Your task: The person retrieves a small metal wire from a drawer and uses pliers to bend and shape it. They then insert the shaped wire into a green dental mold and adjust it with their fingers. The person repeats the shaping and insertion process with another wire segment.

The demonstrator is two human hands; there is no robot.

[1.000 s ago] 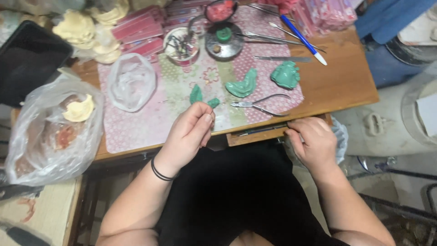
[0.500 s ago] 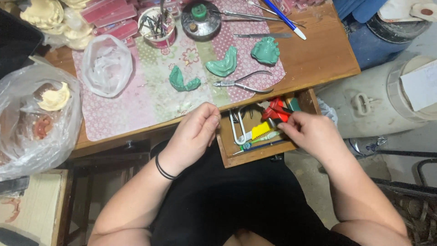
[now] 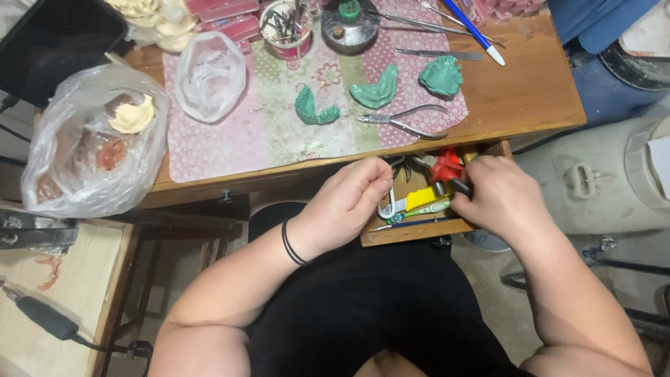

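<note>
An open wooden drawer (image 3: 412,234) under the desk edge holds several hand tools: a red-handled one (image 3: 445,167), a yellow one (image 3: 426,199) and a silver metal loop (image 3: 387,208). My left hand (image 3: 345,202), a black band on its wrist, rests curled over the drawer's left side, fingertips at the silver loop. My right hand (image 3: 499,199) reaches into the drawer's right side, its fingers closed around a black handle (image 3: 459,186) beside the red tool. What lies beneath either palm is hidden.
On the desk's patterned mat lie three green dental impressions (image 3: 377,89), silver pliers (image 3: 405,122), a clear bag (image 3: 209,73) and a cup of instruments (image 3: 286,24). A large plastic bag of casts (image 3: 91,146) sits left. A blue pen (image 3: 474,31) lies far right.
The drawer came open after the first frame. My left hand moved from the desk edge down to the drawer's left side, and my right hand went deeper among the tools.
</note>
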